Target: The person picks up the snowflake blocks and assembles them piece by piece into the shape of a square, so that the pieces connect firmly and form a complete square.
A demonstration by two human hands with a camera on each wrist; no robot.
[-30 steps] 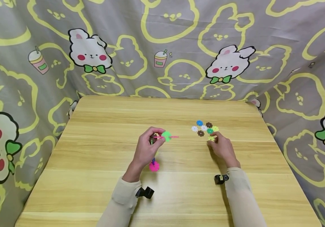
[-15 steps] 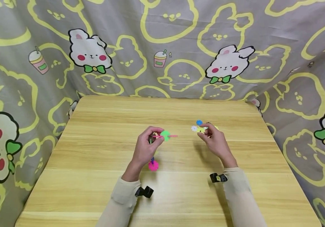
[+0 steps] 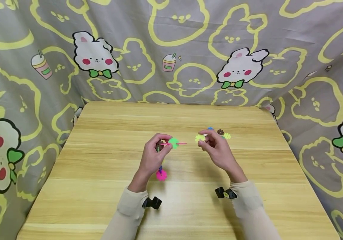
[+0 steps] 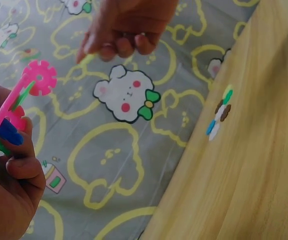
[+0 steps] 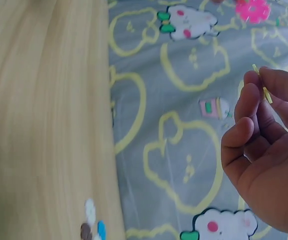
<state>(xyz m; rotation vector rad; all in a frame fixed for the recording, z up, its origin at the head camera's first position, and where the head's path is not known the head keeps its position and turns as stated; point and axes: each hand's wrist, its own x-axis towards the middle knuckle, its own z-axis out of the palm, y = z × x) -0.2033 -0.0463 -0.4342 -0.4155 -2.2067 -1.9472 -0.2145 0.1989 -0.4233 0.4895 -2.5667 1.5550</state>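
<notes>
My left hand (image 3: 154, 155) grips a chain of joined plastic snowflake discs, with a green disc (image 3: 173, 143) and a pink one seen edge-on at its top. A bright pink disc (image 3: 161, 175) forms the lower end, beneath the wrist. In the left wrist view, blue, green and pink discs (image 4: 41, 78) of the same build stick out past the fingers. Between thumb and fingertips, my right hand (image 3: 217, 150) pinches a yellow snowflake disc (image 3: 199, 138), a short way right of the build. That disc shows edge-on in the right wrist view.
Loose snowflake discs lie behind my right hand, among them a brown disc (image 3: 220, 132), a yellow-green disc (image 3: 226, 136) and a partly hidden blue disc (image 3: 210, 128). The wooden table (image 3: 105, 200) ends at a patterned curtain (image 3: 147, 50) on the far side and both flanks.
My right hand has picked the yellow disc up from the loose group and carried it left toward the build. My left hand has stayed nearly still.
</notes>
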